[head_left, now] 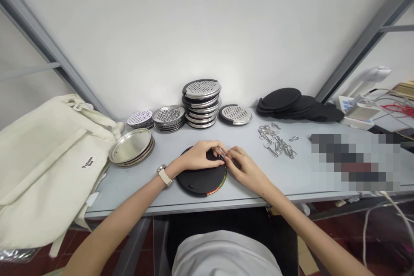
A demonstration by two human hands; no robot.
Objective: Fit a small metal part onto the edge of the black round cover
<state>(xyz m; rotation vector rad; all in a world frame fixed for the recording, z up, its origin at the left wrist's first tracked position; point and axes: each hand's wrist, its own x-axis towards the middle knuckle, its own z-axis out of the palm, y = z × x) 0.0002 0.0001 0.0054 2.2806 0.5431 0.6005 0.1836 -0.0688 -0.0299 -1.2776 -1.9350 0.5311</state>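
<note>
A black round disc (200,179) lies on the table before me, with a red, yellow and green strip showing along its right edge. My left hand (204,155) reaches over the far part of the disc, thumb and fingers pinched at its right rim. My right hand (243,167) meets it there from the right, fingertips also closed together. Between the fingertips of both hands shows a small shiny metal clip (222,157); the fingers cover most of it. To the right lies a loose pile of metal snap clips (278,143).
Perforated metal grater discs stand in a tall stack (202,108) and a lower stack (168,116) by the wall. Plain metal discs (131,144) lie at left beside a cream bag (48,159). Black discs (283,99) are heaped back right, near a white device (359,110).
</note>
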